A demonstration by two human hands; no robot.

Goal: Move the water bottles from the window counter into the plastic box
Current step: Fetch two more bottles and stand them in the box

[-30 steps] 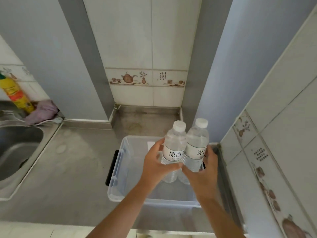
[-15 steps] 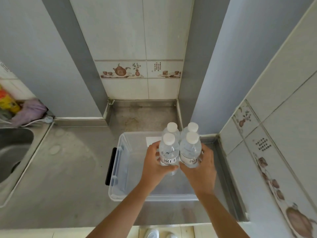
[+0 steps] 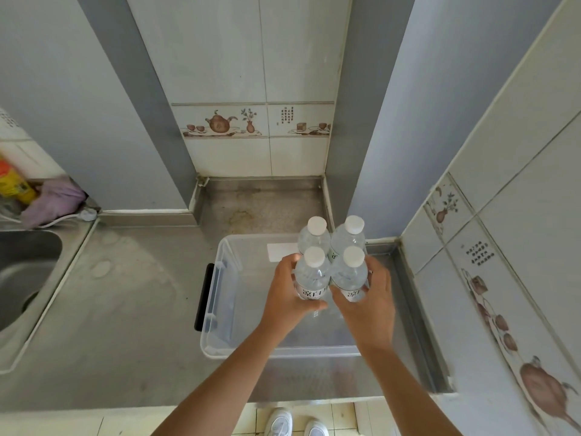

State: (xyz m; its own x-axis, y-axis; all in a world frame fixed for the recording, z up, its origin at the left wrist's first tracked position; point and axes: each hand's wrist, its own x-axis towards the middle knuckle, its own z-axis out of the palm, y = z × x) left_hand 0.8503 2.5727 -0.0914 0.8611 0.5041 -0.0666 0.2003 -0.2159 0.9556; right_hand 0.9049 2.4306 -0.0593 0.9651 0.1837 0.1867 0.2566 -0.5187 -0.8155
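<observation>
In the plastic box (image 3: pixel 220 297): four water bottles (image 3: pixel 312 275) (two gripped by hands (image 3: pixel 289 294)).

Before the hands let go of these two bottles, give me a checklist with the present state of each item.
1. Left hand grips the near left bottle: ok.
2. Right hand grips the near right bottle: ok.
3. Both held bottles upright, white caps on: ok.
4. Held bottles inside the plastic box, within its walls: ok.
5. Held bottles resting on the box floor: cannot tell, the hands hide their bases.
6. The two far bottles standing upright in the box just behind: ok, though whether they touch the held pair cannot be told.
</observation>
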